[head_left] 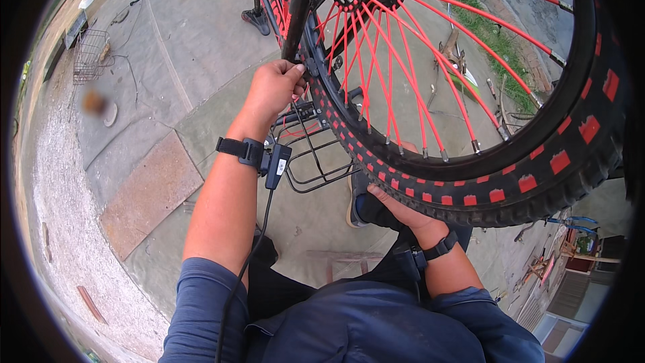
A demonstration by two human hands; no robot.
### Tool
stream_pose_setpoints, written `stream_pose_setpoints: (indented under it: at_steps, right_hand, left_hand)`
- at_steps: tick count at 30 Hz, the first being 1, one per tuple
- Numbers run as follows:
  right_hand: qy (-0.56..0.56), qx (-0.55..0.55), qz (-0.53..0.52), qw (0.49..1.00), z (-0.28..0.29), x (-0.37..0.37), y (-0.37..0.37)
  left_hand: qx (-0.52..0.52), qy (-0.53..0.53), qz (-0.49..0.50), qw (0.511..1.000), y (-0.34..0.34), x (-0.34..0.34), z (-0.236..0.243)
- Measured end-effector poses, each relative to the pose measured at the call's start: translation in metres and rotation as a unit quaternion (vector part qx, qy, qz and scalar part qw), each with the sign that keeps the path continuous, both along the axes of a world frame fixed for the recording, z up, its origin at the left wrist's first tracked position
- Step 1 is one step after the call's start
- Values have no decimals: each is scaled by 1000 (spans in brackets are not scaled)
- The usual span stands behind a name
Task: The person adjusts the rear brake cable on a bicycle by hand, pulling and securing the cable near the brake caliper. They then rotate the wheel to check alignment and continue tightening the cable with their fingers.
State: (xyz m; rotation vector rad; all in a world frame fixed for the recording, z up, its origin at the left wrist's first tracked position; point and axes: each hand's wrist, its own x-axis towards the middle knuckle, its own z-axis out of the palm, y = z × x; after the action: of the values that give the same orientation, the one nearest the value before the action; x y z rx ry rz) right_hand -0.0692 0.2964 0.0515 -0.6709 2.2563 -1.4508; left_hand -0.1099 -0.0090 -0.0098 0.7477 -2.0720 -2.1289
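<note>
A bicycle wheel with red spokes (pixel 416 87), a black rim and a black tyre with red tread blocks (pixel 497 195) fills the upper right. My left hand (pixel 272 87) is closed, thumb and forefinger pinched at a small black part (pixel 311 67) between the lower end of the black fork tube (pixel 295 23) and the tyre. What the fingertips grip is too hidden to name. On the tyre's near side, my right hand (pixel 406 214) holds it from below. Its thumb lies along the tread, and the other fingers are mostly hidden behind the wheel.
Below the wheel is a black wire rack (pixel 319 161). A flat brown board (pixel 151 191) lies on the grey ground to the left, with a wire basket (pixel 91 57) beyond it. Tools and scraps (pixel 457 57) lie behind the spokes. A cable (pixel 259 249) runs down my left forearm.
</note>
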Motion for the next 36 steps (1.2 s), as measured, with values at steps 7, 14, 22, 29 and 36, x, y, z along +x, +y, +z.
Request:
stream_pose_setpoints:
  at_steps: [7,14,22,29,36]
  right_hand:
    - [6,3,-4,1000,1,0,-2]
    - [87,0,26,996,-3,-4,-1]
    - [219,120,66,966,-12,-5,4]
    - [113,38,31,992,-12,-4,4]
    - [130,37,40,990,-12,-5,4]
  left_hand:
    - [-3,-3,0,1000,0,0,0]
    - [-4,-4,-2,1000,0,0,1]
    - [-10,-2,-1,1000,-1,0,0]
    - [14,3,-6,1000,-3,-1,-3]
    - [20,5,-9,1000,-5,-1,-5]
